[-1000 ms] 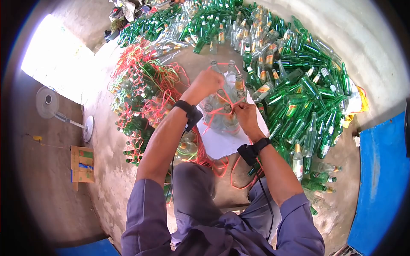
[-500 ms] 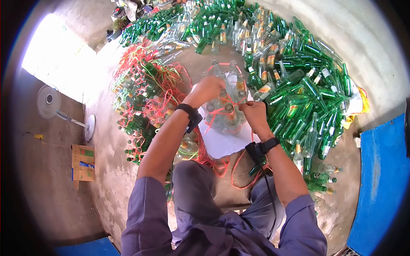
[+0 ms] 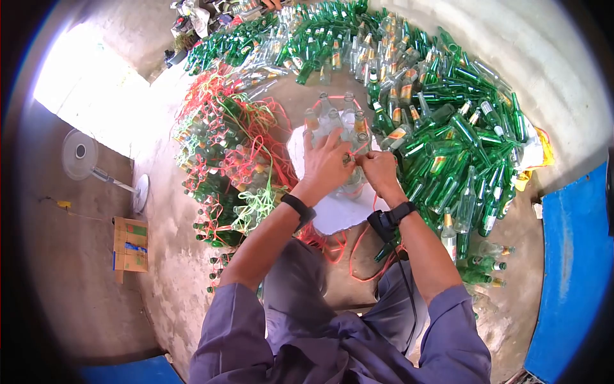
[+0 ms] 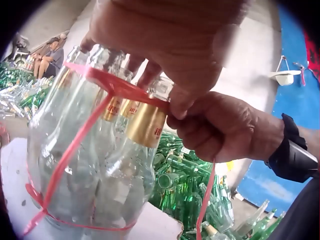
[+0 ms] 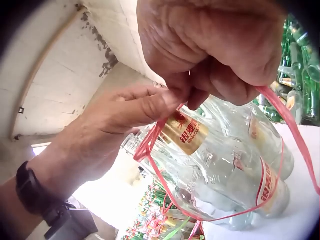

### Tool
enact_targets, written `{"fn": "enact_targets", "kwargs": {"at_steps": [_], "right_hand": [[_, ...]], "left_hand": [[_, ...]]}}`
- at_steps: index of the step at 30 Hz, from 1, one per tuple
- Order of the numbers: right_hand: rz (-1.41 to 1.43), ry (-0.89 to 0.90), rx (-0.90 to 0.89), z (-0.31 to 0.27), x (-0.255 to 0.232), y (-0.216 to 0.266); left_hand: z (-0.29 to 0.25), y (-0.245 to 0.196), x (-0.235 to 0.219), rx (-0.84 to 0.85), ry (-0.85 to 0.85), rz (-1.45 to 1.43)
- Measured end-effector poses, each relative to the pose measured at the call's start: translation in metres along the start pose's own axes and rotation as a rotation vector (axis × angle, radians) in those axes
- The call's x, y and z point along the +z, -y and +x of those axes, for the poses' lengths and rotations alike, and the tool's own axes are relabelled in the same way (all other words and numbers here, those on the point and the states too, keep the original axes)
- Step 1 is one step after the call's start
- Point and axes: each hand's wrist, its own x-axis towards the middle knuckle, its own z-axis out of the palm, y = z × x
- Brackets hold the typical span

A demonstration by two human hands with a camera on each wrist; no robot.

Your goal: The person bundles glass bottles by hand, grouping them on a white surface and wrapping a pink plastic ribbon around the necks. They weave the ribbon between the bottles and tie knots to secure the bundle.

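Clear glass bottles (image 4: pixel 122 170) stand upright in a bundle with red strap (image 4: pixel 75 145) around their bodies and necks. My left hand (image 3: pixel 327 163) lies over the bottle tops, fingers spread among the necks; in the left wrist view its thumb presses the strap beside a gold-labelled neck (image 4: pixel 145 125). Against that thumb, my right hand (image 3: pixel 380 171) has its fingers curled and pinches the strap. In the right wrist view, a length of strap (image 5: pixel 290 120) trails from the curled right hand (image 5: pixel 215 50), and the left hand (image 5: pixel 105 120) reaches in from the left.
A white board (image 3: pixel 326 214) lies under the bundle. Loose green and clear bottles (image 3: pixel 448 153) are heaped right and behind; strapped bundles (image 3: pixel 217 166) stand left. A fan (image 3: pixel 80 152) and cardboard box (image 3: pixel 131 246) are farther left. Another person (image 4: pixel 49 57) sits in the background.
My left hand has moved right and nearer me, from the left side of the bundle to over the necks beside my right hand, its fingers now spread. The right hand keeps pinching the strap.
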Motion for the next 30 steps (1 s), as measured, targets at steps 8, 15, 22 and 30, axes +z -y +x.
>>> {"fn": "enact_targets", "kwargs": {"at_steps": [8,15,22,30], "right_hand": [[-0.135,-0.005,-0.155,-0.002,-0.005,0.002],[-0.114,0.027,-0.107,-0.005,-0.013,0.004],[-0.191,0.006,-0.252,-0.008,-0.015,0.017],[-0.216,0.016,-0.29,-0.01,-0.015,0.004]], "left_hand": [[0.001,-0.006,-0.001,-0.089,0.044,0.02],[-0.001,-0.005,0.002,-0.057,-0.051,0.013],[-0.001,-0.005,0.002,-0.074,-0.051,0.009],[0.001,-0.004,-0.002,-0.129,0.043,0.013]]}}
